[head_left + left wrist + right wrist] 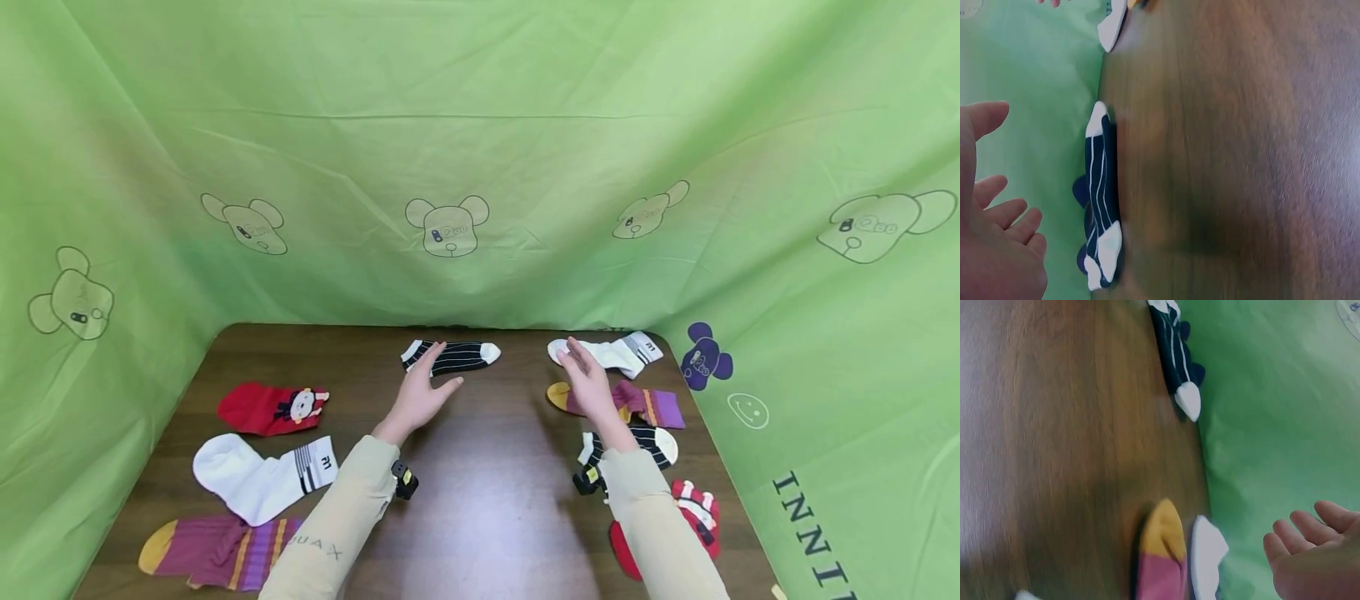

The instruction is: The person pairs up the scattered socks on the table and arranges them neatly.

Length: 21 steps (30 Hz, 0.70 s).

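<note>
My left hand (420,398) hovers above the table with fingers spread and holds nothing. Just beyond its fingertips, near the back edge, lies a black sock with white stripes (467,357), also seen in the left wrist view beside the hand (1007,237). My right hand (591,387) is held over the right side, fingers extended, holding nothing. Under and around it lie a white sock (611,357) and a purple-and-yellow sock (663,408), partly hidden by the hand. Beneath the right wrist is another black striped sock (665,446), partly covered.
On the left lie a red sock with a cartoon figure (258,408), a white sock with grey stripes (255,487) and a purple-and-yellow sock (202,550). Another red sock (624,554) lies partly under the right sleeve. Green cloth (480,150) encloses the brown table (480,467).
</note>
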Motion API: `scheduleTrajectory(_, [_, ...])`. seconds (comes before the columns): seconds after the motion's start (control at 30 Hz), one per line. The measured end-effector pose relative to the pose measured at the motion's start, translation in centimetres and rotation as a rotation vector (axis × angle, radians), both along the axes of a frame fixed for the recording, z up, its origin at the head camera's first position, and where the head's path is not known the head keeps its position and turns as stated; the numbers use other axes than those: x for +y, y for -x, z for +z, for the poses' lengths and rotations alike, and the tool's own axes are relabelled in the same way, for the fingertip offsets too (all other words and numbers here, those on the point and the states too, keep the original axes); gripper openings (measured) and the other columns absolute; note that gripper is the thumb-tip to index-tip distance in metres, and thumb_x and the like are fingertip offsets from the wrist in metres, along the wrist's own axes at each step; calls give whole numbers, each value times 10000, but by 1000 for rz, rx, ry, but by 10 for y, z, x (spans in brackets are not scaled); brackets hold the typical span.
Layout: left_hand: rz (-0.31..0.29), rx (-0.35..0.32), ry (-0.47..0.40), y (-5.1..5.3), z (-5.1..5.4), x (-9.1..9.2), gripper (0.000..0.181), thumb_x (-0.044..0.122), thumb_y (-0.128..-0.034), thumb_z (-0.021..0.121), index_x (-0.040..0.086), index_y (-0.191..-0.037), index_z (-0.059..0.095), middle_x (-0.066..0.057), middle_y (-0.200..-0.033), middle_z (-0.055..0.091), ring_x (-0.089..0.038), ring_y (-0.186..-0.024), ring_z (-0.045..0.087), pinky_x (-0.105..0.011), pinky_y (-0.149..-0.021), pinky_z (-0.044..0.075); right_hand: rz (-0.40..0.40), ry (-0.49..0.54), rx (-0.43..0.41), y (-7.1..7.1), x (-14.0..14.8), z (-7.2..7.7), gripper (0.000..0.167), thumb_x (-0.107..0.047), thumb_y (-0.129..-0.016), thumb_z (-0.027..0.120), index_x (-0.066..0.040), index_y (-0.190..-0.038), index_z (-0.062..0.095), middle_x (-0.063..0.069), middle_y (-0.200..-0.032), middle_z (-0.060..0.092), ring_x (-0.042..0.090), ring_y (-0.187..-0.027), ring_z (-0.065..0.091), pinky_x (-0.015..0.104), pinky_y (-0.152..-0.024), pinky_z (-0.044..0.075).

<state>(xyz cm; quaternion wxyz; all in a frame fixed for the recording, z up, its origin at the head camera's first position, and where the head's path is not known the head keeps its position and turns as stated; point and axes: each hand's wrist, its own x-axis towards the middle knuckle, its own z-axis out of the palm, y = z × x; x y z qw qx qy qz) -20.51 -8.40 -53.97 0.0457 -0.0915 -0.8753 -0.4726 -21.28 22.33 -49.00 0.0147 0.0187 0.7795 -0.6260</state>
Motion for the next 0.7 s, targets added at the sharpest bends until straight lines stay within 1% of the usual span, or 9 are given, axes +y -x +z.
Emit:
scheduleTrajectory(0.1, [-11,11,-1,-3,0,6,724,279,-934,731,50,-1543,412,-153,-1602,353,-359,-1456,325,-538,-1158,261,-22,-51,2,-1,12,-6,641,-337,-1059,553,-3,-1564,341,201,-1598,334,322,-1475,299,430,-1182,247])
scheduleTrajectory(0.23, [-30,12,-4,-6,1,15,699,270,-935,735,63,-1533,437,-140,-1598,366,-357,-1444,347,-522,-1155,273,-53,-87,8,-5,25,-5,667,-383,-1050,561,-16,-1565,351,193,-1598,340,327,-1476,295,417,-1188,231])
scheduleTrajectory(0.5, [-99,32,6,-15,1,34,683,306,-935,728,62,-1515,461,-132,-1588,385,-357,-1434,365,-517,-1147,291,-108,-96,-14,-17,51,3,667,-369,-1045,571,-51,-1582,332,159,-1611,329,296,-1485,282,403,-1192,217])
scheduleTrajectory(0.6, [-123,45,5,-17,1,42,678,294,-933,728,41,-1505,465,-161,-1577,393,-369,-1426,372,-524,-1140,302,-134,-84,-29,-21,60,5,669,-362,-1043,577,-51,-1581,330,172,-1605,334,297,-1483,285,399,-1193,217])
scheduleTrajectory(0.7, [-148,51,21,-20,1,49,683,285,-932,726,38,-1508,455,-182,-1572,390,-359,-1428,372,-502,-1145,304,-160,-93,-35,-23,69,6,668,-366,-1040,582,-43,-1574,344,191,-1593,348,308,-1472,306,402,-1186,237])
